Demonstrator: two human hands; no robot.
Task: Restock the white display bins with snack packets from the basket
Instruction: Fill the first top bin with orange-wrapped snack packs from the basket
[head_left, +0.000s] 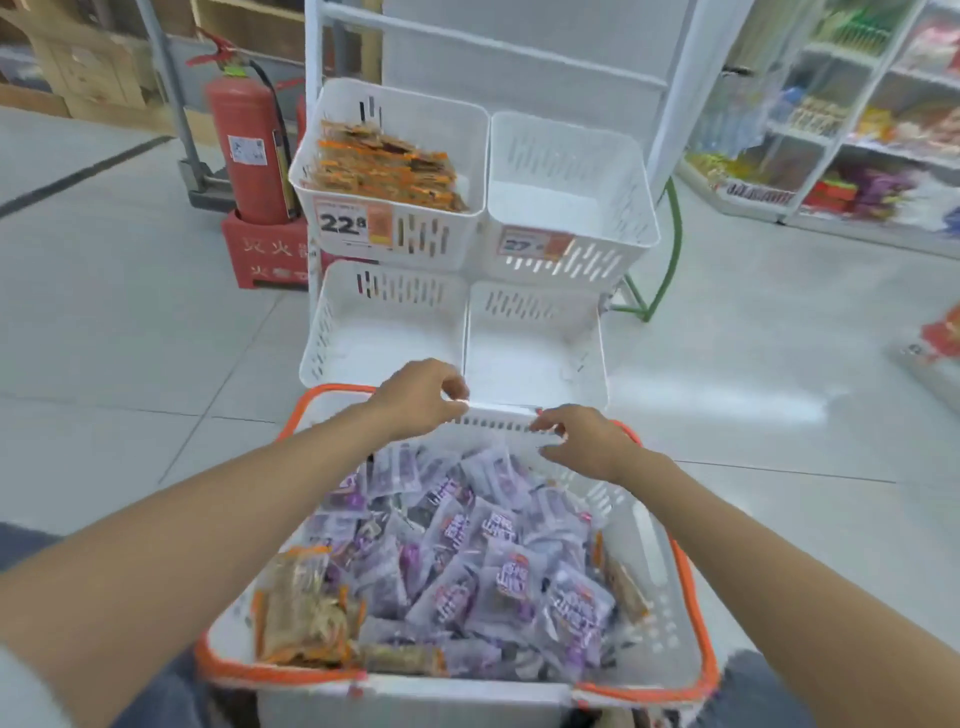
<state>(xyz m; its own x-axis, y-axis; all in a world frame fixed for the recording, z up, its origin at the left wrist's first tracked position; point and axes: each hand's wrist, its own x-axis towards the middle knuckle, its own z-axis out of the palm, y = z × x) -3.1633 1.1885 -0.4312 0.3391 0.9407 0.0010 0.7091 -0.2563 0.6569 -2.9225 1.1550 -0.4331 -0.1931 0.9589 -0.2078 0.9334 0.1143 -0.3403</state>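
The white basket (670, 597) with orange handles sits under both hands. The left hand (421, 397) and right hand (582, 441) curl on its far rim. Purple snack packets (483, 561) fill it behind the hands. Just beyond the fingers, two lower bins (322, 332) show bare white floors. Further beyond the left hand, the upper left bin (441, 119) holds orange packets (384, 161).
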